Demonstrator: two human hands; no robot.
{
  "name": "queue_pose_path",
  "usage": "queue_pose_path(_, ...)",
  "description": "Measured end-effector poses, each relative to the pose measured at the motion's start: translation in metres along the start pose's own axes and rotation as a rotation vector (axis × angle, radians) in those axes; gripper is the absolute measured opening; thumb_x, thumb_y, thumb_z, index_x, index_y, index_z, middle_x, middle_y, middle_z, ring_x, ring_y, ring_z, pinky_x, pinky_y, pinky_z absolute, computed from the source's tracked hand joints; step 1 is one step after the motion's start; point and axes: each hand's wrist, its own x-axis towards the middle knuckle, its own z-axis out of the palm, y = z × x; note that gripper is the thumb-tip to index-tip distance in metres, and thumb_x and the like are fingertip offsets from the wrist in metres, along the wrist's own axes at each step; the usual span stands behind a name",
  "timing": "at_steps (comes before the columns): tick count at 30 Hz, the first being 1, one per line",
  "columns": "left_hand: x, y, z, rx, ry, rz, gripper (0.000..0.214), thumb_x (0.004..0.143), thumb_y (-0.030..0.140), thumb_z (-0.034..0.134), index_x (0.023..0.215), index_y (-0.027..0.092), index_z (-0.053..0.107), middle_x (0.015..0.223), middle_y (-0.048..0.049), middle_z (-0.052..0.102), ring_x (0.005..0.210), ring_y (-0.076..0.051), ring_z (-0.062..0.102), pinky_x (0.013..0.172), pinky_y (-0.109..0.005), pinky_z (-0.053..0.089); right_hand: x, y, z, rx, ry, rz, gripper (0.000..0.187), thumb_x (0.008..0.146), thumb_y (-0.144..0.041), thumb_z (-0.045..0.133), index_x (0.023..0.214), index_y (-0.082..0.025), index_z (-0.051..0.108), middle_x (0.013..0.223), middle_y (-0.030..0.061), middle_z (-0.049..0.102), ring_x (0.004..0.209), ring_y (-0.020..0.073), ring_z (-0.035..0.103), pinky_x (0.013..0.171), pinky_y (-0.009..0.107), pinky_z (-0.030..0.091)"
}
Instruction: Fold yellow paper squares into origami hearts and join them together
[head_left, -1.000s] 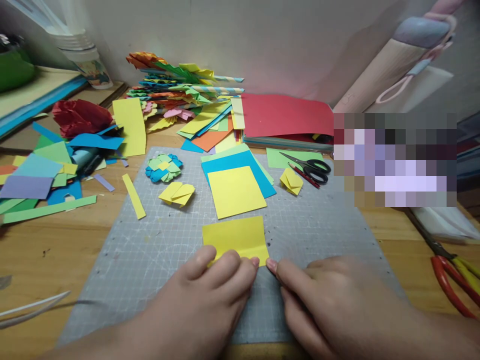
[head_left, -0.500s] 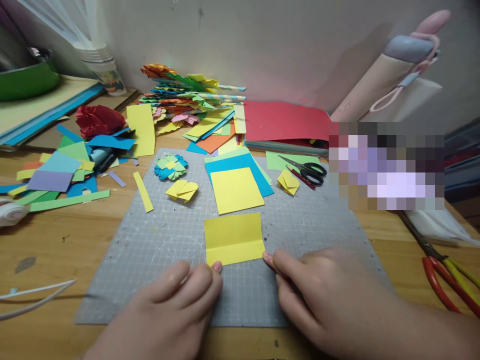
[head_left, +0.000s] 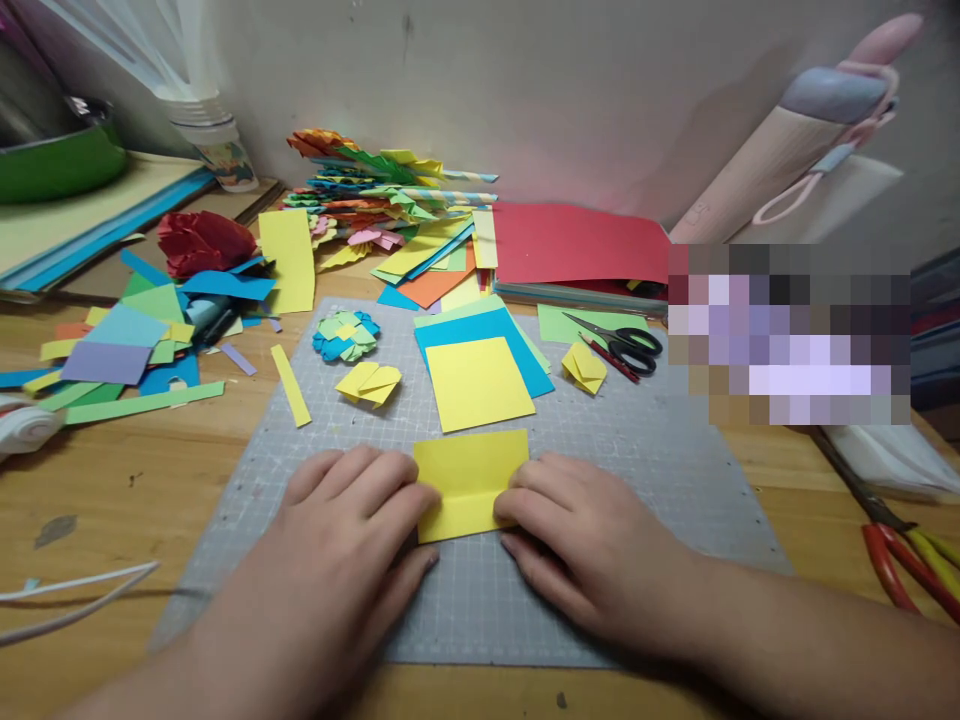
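Observation:
A folded sheet of yellow paper lies on the grey cutting mat, a crease running across it. Its left edge is in my left hand, fingertips on top and thumb by the lower corner. From the other side my right hand grips the right edge, fingers bent over it and thumb below. Just beyond is a square yellow sheet on top of blue paper. Two small folded yellow pieces, one at left and one at right, flank that stack.
A blue-green paper flower and a yellow strip are on the mat's left. Black scissors lie at its upper right, red-handled scissors at far right. Paper scraps cover the left table; a red pad sits behind.
Both hands have moved forward from the near edge of the yellow paper to its two sides. Their fingers now rest over its left and right edges. The view has shifted slightly.

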Motion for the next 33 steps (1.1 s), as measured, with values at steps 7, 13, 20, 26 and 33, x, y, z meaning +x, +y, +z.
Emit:
queue_pose_path(7,0.023,-0.008,0.004,-0.105,-0.116,0.078,0.013,0.087,0.02,0.054,0.096,0.025,0.061,0.09,0.0001,0.059,0.087,-0.02,0.051,0.079,-0.037,0.033,0.003,0.004,-0.001,0.069,0.053,0.06,0.017,0.088,-0.018,0.049,0.102,-0.016,0.059,0.097,0.009,0.057,0.09,0.0225,0.048,0.081,0.04,0.039)
queue_pose_path(13,0.023,-0.008,0.015,-0.191,-0.045,-0.009,0.013,0.085,0.023,0.058,0.098,0.023,0.058,0.097,-0.0024,0.058,0.093,-0.023,0.049,0.081,-0.039,0.035,0.005,0.006,-0.003,0.107,0.011,0.108,0.016,0.086,-0.017,0.052,0.1,-0.018,0.06,0.091,0.0066,0.056,0.086,0.0212,0.048,0.077,0.037,0.04)
queue_pose_path(20,0.02,-0.011,0.02,-0.268,-0.059,-0.059,0.012,0.085,0.02,0.058,0.096,0.023,0.056,0.097,-0.0022,0.056,0.094,-0.022,0.048,0.082,-0.039,0.037,0.009,0.009,-0.002,0.144,0.027,0.041,0.025,0.088,-0.018,0.052,0.111,-0.02,0.059,0.1,0.0072,0.058,0.093,0.0211,0.05,0.083,0.038,0.04)
queue_pose_path(26,0.023,-0.012,0.018,-0.325,-0.059,-0.086,0.013,0.082,0.021,0.062,0.093,0.024,0.056,0.098,-0.0014,0.054,0.096,-0.022,0.048,0.084,-0.04,0.036,0.01,0.011,-0.003,0.176,-0.007,0.046,0.026,0.088,-0.017,0.052,0.111,-0.022,0.061,0.099,0.0064,0.057,0.092,0.0205,0.05,0.081,0.038,0.04)
queue_pose_path(33,0.022,-0.014,0.02,-0.335,-0.039,-0.079,0.006,0.081,0.022,0.064,0.085,0.023,0.06,0.093,-0.0011,0.056,0.092,-0.021,0.048,0.08,-0.037,0.038,0.01,0.011,-0.003,0.168,0.0,0.048,0.026,0.088,-0.017,0.051,0.111,-0.022,0.062,0.097,0.007,0.057,0.091,0.0206,0.051,0.08,0.038,0.041)
